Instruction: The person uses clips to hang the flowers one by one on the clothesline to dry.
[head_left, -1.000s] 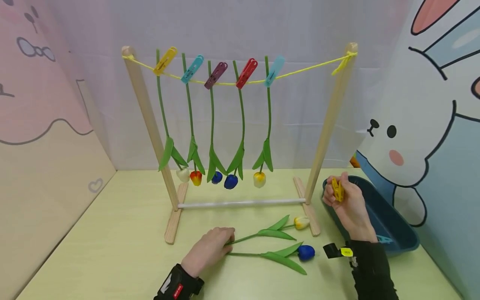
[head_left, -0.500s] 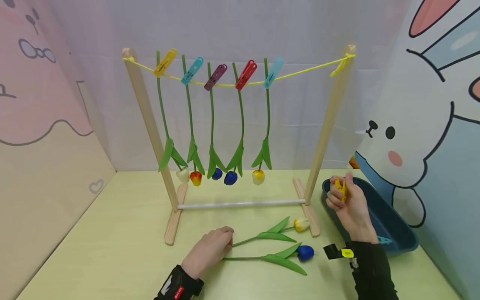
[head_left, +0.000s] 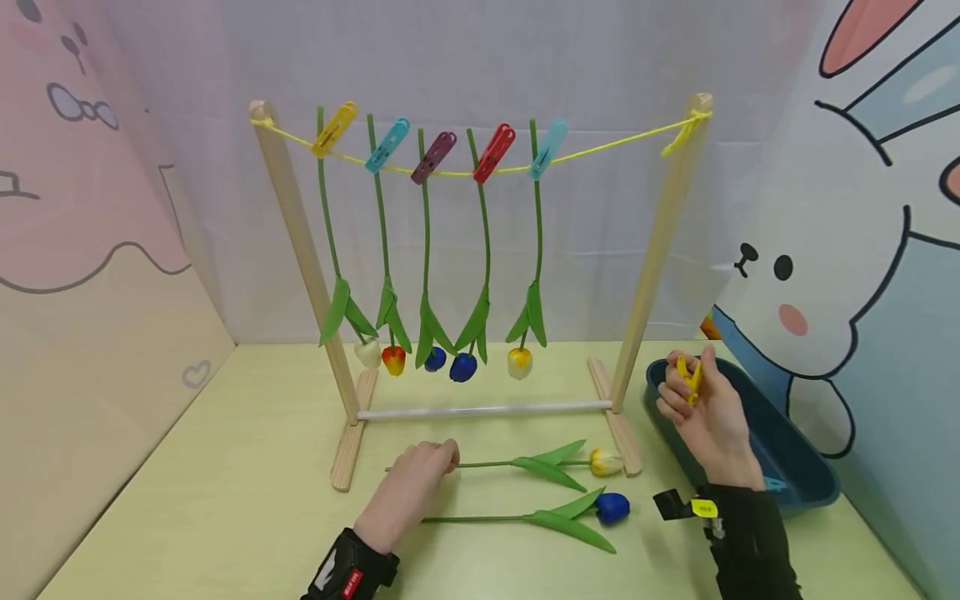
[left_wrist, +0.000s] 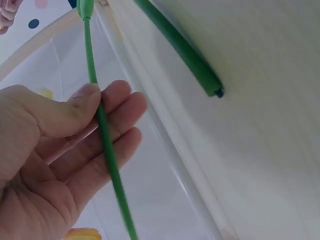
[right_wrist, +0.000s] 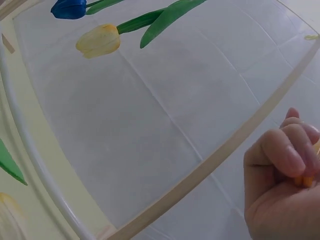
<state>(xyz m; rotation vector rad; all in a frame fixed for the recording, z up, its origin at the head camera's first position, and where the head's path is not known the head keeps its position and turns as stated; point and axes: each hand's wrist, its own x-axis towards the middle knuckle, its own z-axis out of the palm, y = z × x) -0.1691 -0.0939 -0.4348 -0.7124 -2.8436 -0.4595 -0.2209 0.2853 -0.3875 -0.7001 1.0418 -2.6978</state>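
My left hand (head_left: pixel 411 492) pinches the green stem of a yellow-and-white artificial tulip (head_left: pixel 605 462), which points right, low over the table. In the left wrist view, thumb and fingertips meet on that stem (left_wrist: pixel 107 142), whose lower part runs across the fingers. Just nearer lies a blue tulip (head_left: pixel 612 508), its stem end (left_wrist: pixel 210 87) apart from the hand. My right hand (head_left: pixel 708 421), palm up beside the bin, holds a yellow clothespin (head_left: pixel 694 383) in curled fingers. In the right wrist view, this hand (right_wrist: pixel 280 170) mostly hides the clothespin.
A wooden frame (head_left: pixel 660 242) carries a yellow line (head_left: pixel 615 143) with several tulips clipped upside down by coloured clothespins (head_left: pixel 495 153). A white bar (head_left: pixel 487 410) joins its feet. At right stands a dark teal bin (head_left: pixel 806 467) with a light blue clothespin (head_left: pixel 774 483) inside.
My left hand has moved slightly up and left, drawing the yellow-and-white tulip's stem away from the blue one. The right hand has shifted slightly right, still holding the yellow clothespin.
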